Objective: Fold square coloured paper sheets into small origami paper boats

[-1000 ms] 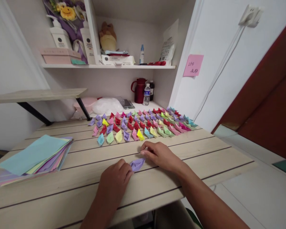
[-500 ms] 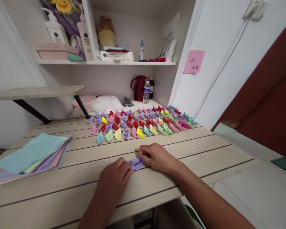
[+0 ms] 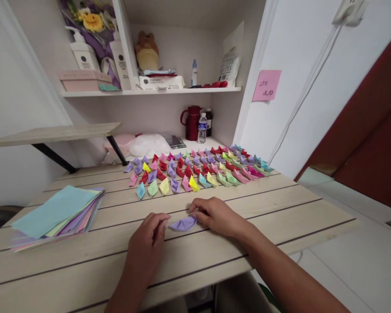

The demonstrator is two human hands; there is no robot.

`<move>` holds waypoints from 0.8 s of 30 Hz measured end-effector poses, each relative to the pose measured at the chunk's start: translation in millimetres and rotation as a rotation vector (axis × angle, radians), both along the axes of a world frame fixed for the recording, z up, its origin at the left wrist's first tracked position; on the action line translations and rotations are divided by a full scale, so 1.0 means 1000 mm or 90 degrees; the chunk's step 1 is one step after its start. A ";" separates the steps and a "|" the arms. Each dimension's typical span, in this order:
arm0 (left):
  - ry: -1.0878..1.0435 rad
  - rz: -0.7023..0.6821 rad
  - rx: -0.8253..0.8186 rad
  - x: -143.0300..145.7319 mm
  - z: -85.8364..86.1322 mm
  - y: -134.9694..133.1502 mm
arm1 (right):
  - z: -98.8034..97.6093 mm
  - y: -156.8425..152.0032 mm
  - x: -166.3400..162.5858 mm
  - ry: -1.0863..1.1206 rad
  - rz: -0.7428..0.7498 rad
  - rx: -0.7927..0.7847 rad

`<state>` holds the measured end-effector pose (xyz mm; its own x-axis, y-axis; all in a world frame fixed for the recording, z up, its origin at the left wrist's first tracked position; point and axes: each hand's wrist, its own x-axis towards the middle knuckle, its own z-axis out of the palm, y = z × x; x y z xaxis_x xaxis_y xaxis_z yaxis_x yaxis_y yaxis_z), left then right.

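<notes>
Purple paper, folded into a single small boat (image 3: 183,224), rests on the pale wooden counter (image 3: 84,278) between the person's two hands. Beyond it stand several dozen more paper boats (image 3: 188,171) in rows, packed too closely at the back for a sure count; the four leftmost of the front row are light blue, pale green, pale yellow and purple. One stack of coloured sheets (image 3: 55,211) lies to the left, a light blue one on top.

The left hand (image 3: 146,239) comes up from the bottom edge, index finger reaching forward, its grip loosely parted and just clear of the small boat's left tip. The right hand (image 3: 217,213) slants in from the lower right, fingers curled, with thumb and forefinger at the boat's right tip; whether that grip pinches the paper cannot be told.

One pink note (image 3: 267,85) on the wall reads "250", with a handwritten line below that is unclear. On the shelf (image 3: 150,92) are two white bottles (image 3: 84,56) and one white packet (image 3: 161,82), their print too small to read. Beneath stand one red jug (image 3: 192,124) and one clear bottle (image 3: 202,128) with a blue label.
</notes>
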<state>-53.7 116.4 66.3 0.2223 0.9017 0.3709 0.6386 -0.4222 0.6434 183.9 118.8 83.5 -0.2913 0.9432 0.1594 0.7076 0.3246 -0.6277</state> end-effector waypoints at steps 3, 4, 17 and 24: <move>-0.012 0.006 0.001 0.000 -0.001 0.002 | 0.003 -0.001 0.000 0.009 -0.005 -0.011; -0.015 0.011 -0.002 0.000 -0.002 0.003 | 0.003 -0.001 0.000 0.011 -0.008 -0.015; 0.017 0.014 -0.074 0.001 -0.009 0.006 | -0.001 0.003 0.013 0.011 0.059 -0.066; 0.049 -0.072 -0.074 0.005 -0.004 0.002 | 0.000 0.002 0.006 -0.012 0.077 0.002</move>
